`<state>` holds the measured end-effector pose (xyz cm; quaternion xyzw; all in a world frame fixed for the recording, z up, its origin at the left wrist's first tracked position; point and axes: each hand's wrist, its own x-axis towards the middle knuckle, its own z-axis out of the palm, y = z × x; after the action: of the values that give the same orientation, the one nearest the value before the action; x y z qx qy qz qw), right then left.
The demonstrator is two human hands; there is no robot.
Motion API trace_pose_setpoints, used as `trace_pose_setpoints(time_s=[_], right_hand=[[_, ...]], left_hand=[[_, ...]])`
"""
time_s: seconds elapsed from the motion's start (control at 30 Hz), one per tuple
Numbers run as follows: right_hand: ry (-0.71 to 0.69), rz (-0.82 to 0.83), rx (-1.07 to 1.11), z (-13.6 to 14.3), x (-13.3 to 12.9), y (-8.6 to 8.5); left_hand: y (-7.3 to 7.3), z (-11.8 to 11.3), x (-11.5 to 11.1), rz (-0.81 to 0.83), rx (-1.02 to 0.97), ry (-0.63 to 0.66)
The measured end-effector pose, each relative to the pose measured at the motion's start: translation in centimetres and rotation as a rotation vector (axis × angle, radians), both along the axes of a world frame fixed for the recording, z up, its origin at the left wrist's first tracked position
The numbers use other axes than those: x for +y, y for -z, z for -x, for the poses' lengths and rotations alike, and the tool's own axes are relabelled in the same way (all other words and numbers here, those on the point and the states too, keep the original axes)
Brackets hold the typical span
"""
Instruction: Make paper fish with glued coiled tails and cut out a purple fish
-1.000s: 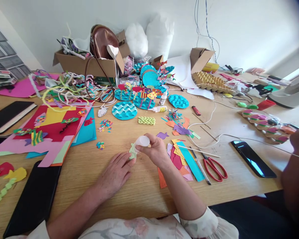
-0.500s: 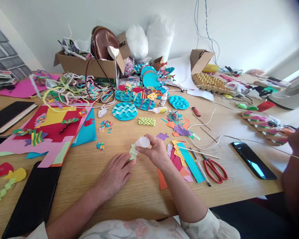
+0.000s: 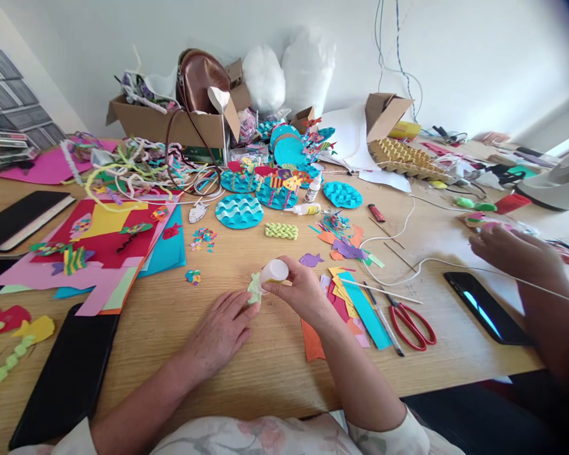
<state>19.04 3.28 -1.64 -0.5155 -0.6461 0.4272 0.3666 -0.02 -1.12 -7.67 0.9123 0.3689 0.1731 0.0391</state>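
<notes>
My right hand [image 3: 298,287] is closed around a small white glue bottle [image 3: 274,272], tilted with its base toward me and its nozzle down. Beneath the nozzle lies a pale green fish-shaped paper cutout [image 3: 254,285] on the table. My left hand [image 3: 225,322] rests flat with fingers stretched out, its fingertips touching the cutout's lower edge. A purple paper fish [image 3: 310,260] lies just beyond my right hand. Small colourful paper dots [image 3: 193,276] sit to the left of the cutout. Farther back is a light green braided strip [image 3: 281,231].
Red-handled scissors [image 3: 412,325], a pen [image 3: 384,319] and paper strips [image 3: 365,309] lie on the right. Another person's hand [image 3: 516,253] is above the table near a phone [image 3: 486,306]. Coloured sheets [image 3: 109,246] are at left. A white cord [image 3: 455,260] crosses the right side.
The other person's hand has come inward from the right edge, over the row of pink pieces. My hands and the bottle keep nearly the same pose; the view has shifted slightly.
</notes>
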Motion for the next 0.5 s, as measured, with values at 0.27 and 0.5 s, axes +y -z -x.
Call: trace_pose_setpoints(time_s=[0.27,0.5], right_hand=[[-0.003,0.009,-0.051,0.15,-0.09,-0.26],[-0.007,-0.023,-0.094,0.17,-0.08,-0.30]], left_hand=[[0.02,-0.05,0.02,0.009,0.004,-0.004],[0.02,-0.06,0.02,0.014,-0.003,-0.005]])
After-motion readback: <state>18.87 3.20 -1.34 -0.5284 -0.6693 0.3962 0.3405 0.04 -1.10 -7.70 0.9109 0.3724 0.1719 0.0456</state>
